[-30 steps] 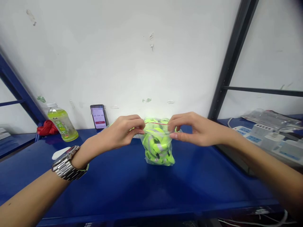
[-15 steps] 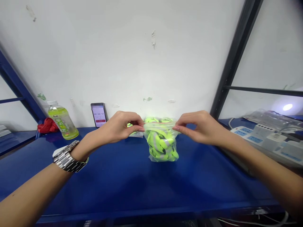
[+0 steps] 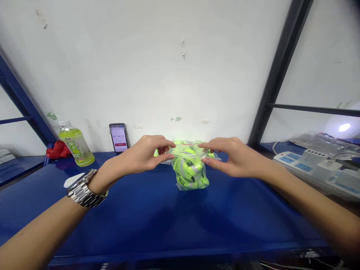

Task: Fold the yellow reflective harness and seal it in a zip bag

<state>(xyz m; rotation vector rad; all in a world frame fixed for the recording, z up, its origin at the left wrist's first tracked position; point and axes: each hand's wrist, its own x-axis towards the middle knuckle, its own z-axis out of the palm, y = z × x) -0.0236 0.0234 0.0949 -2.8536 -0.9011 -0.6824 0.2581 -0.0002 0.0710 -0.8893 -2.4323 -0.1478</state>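
A clear zip bag (image 3: 180,183) with a red line along its top stands upright on the blue table. Inside it is a bundled neon-yellow strap with grey stripes (image 3: 191,168). The bag's mouth gapes a little between my hands. My left hand (image 3: 153,152), with a metal watch on the wrist, grips the left corner of the mouth between thumb and fingers. At the right corner, my right hand (image 3: 223,155) has thumb and fingers around the bag's edge. Behind the bag, partly hidden, lie more bagged neon-yellow bundles (image 3: 164,159).
A bottle of yellow-green drink (image 3: 77,144) and a red cloth (image 3: 58,150) stand at the back left. A phone showing a timer (image 3: 118,138) leans on the wall. A white oval object (image 3: 73,180) lies by my left wrist. Power strips (image 3: 302,165) are at the right.
The bag's mouth, stretched flat and closed before, now gapes open. My hands have moved slightly closer together, their fingers looser on the rim.
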